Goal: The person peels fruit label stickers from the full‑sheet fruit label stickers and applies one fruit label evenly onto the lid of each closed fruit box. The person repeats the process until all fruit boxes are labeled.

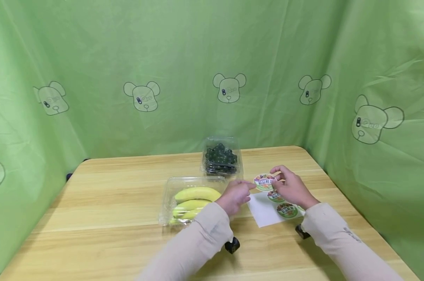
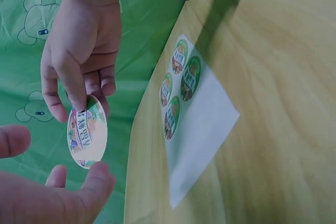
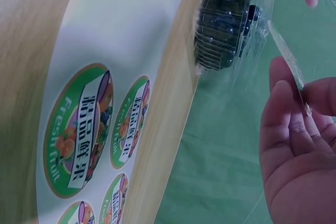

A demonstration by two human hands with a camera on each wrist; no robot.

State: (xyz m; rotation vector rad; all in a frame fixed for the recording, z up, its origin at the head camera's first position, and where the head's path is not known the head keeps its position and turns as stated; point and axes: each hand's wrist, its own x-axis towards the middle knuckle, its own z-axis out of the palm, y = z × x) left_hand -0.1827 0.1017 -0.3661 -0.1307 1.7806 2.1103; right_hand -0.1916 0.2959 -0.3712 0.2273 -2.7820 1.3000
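My right hand [image 1: 293,189] pinches a round fruit sticker [image 1: 263,182] between thumb and fingers, above the white sticker sheet [image 1: 262,214]. In the left wrist view the sticker [image 2: 88,136] shows its printed face with fruit pictures. From the right wrist view the held sticker [image 3: 287,56] is almost edge-on. My left hand [image 1: 234,198] is at the sticker's left side, thumb and fingers spread apart. One left fingertip [image 2: 100,174] is close to the sticker's lower edge; whether it touches, I cannot tell. Several green-rimmed stickers [image 3: 79,129] lie on the sheet.
A clear plastic box [image 1: 167,195] with bananas [image 1: 197,194] stands left of my left hand. Behind it is another clear box [image 1: 220,139] of dark grapes [image 1: 220,156]. Everything is on a wooden table [image 1: 110,207], with green curtains [image 1: 183,47] around it.
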